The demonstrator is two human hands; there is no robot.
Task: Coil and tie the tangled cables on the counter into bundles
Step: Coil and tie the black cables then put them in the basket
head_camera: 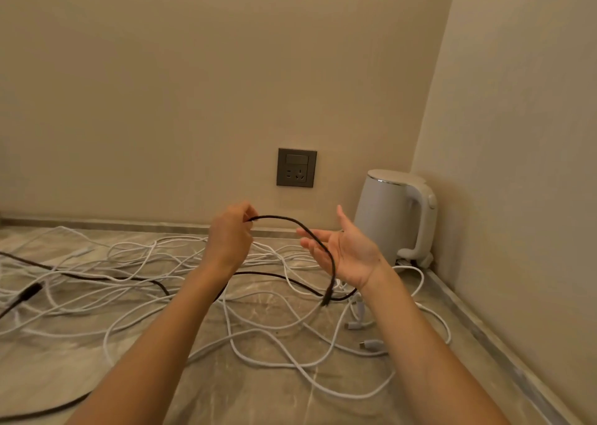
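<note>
- Beige walls meet in a corner above a marbled table (pixel 258 392); a dark wall socket (pixel 296 167) sits on the back wall, and a white kettle (pixel 395 214) stands in the corner on the right.
- White cables (pixel 274 347) sprawl in a loose tangle over most of the table, loops crossing one another, with several white plugs (pixel 371 344) lying near the right side.
- 1 black cable (pixel 290 219) runs through the white tangle from the left edge and rises off the table into both hands.
- Left hand (pixel 230 237), raised above the tangle, has its fingers (pixel 248 213) closed, pinching the black cable at the top of an arch.
- Right hand (pixel 347 251) is held palm up and spread, fingers (pixel 311 238) open; the black cable drapes across the palm without being gripped, and its end hangs down below the hand, just above the table.
- Both bare forearms reach in from the lower edge.
</note>
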